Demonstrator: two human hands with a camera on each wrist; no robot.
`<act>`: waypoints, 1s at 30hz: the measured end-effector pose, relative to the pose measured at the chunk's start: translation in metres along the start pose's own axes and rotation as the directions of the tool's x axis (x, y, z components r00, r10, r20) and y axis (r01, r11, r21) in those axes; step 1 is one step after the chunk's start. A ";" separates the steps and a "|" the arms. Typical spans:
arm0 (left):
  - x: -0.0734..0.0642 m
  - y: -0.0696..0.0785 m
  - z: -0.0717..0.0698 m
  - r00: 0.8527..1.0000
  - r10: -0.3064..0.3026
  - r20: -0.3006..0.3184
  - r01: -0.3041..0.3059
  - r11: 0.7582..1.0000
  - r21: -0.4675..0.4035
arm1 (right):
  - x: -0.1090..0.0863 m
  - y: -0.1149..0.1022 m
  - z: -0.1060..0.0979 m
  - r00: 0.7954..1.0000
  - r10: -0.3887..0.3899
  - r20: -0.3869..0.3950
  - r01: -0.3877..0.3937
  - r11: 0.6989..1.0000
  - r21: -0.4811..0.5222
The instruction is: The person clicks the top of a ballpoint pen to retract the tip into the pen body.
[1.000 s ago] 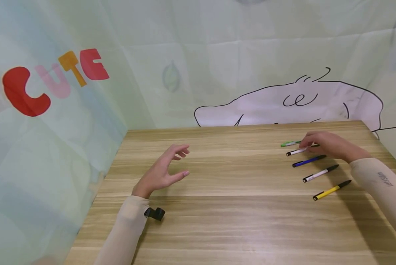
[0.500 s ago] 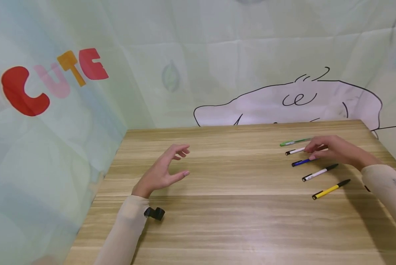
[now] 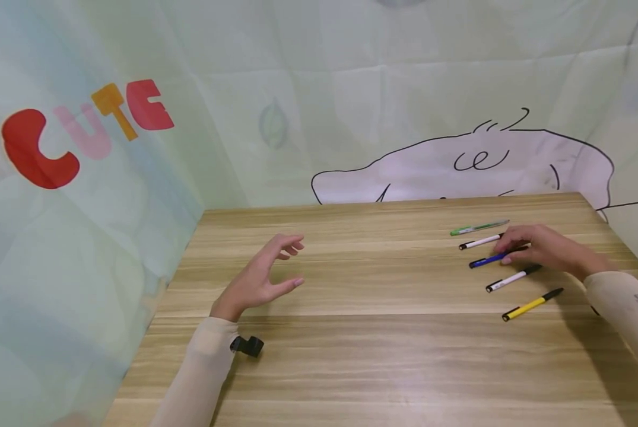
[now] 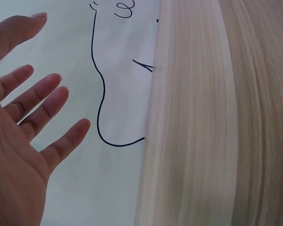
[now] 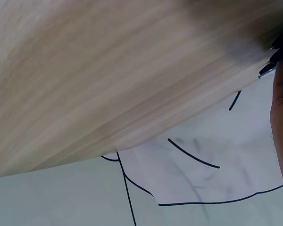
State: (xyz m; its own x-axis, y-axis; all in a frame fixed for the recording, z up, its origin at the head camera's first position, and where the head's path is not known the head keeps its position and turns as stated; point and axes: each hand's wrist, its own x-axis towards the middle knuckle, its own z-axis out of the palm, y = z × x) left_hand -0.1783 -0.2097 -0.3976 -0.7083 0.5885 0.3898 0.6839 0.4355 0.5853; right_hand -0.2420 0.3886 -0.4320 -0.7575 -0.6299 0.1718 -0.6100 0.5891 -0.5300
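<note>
On the right of the table, my right hand (image 3: 537, 249) has its thumb and fingers curled about the middle of a blue pen (image 3: 486, 260). A white pen (image 3: 480, 242) with black ends lies just beyond, partly behind the fingertips, and a green pen (image 3: 479, 228) is farthest back. Nearer lie another white pen (image 3: 511, 280) and a yellow pen (image 3: 532, 306). Only the edge of the right hand (image 5: 282, 108) shows in the right wrist view, beside dark pen ends. My left hand (image 3: 262, 273) hovers over the left side, fingers spread and holding nothing.
The wood-grain table (image 3: 351, 344) reaches back to a printed cloth (image 3: 276, 59) hanging behind and at the left. A small black device (image 3: 249, 346) sits on the left sleeve.
My right hand has come from the farther white pen toward me, onto the blue pen, uncovering the green pen. My left hand has stayed in place.
</note>
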 end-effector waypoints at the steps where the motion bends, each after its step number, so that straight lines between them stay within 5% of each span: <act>1: -0.001 0.000 0.000 1.000 0.000 -0.002 0.000 1.000 0.002 | 0.000 0.001 0.001 1.000 -0.003 -0.002 0.003 1.000 -0.007; 30: -0.001 0.000 0.000 1.000 -0.022 0.007 0.022 1.000 0.000 | 0.002 -0.004 0.007 0.999 0.043 0.018 -0.043 0.998 -0.045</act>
State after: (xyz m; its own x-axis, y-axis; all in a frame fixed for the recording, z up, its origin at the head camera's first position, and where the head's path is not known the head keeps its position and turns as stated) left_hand -0.1773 -0.2104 -0.3975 -0.7222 0.5835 0.3715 0.6680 0.4488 0.5936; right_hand -0.2391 0.3815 -0.4349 -0.7790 -0.6126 0.1340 -0.5872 0.6377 -0.4985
